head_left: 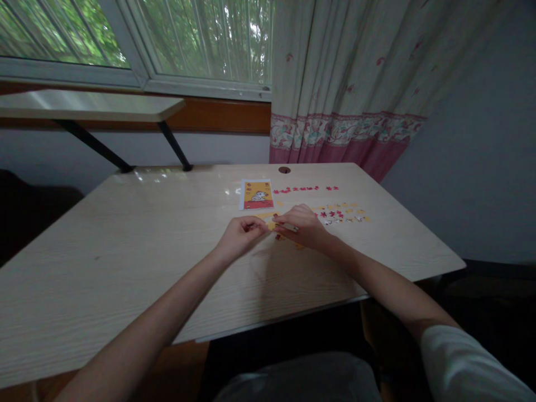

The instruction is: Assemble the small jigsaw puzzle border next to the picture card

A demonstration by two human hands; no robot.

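Over the middle of the desk my two hands meet, fingertips almost touching. Between them shows a small yellow puzzle piece (271,225). My left hand (243,231) is closed in a pinch at its left side. From the right, my right hand (304,223) pinches at the same spot, with a dark-marked bit by its fingertips. Behind the hands lies a strip of yellow puzzle pieces (263,215), partly hidden by them. A picture card (258,195) with a white cartoon animal on yellow and red lies just beyond. Some brown-and-yellow pieces (280,238) rest below my right hand.
Red puzzle pieces (301,188) form a row right of the card. More yellow, red and white pieces (345,220) lie in rows beyond my right wrist. A raised shelf (92,106) stands at the back left of the desk (125,268). A cable hole (285,170) sits near the back edge.
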